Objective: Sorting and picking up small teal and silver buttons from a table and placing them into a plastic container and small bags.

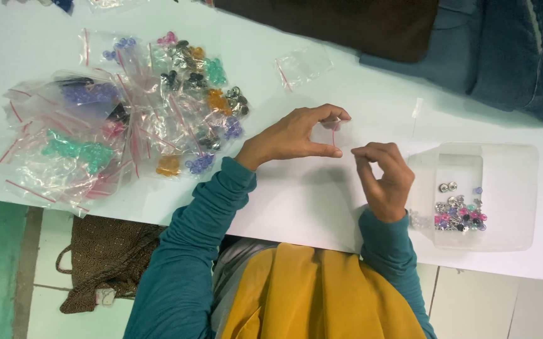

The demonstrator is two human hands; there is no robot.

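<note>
The left hand (296, 135) has a grip on a small clear bag (329, 132), pinched between thumb and fingers above the white table (296, 201). The bag is transparent with a thin red strip. The right hand (384, 179) is just beside it, fingertips pinched together; what they hold I cannot tell. At the right stands a clear plastic box (503, 194) with small coloured beads (459, 213). At the left lies a heap of clear bags (127, 119) with red strips, filled with coloured beads.

A: Where is free room on the white worktop (296, 201)?
B: Between the heap of clear plastic bags of coloured beads (127, 119) on one side and the translucent plastic box of beads (503, 188) on the other.
A: Anything beyond?
B: Dark folded cloth (346, 25) along the far edge.
</note>
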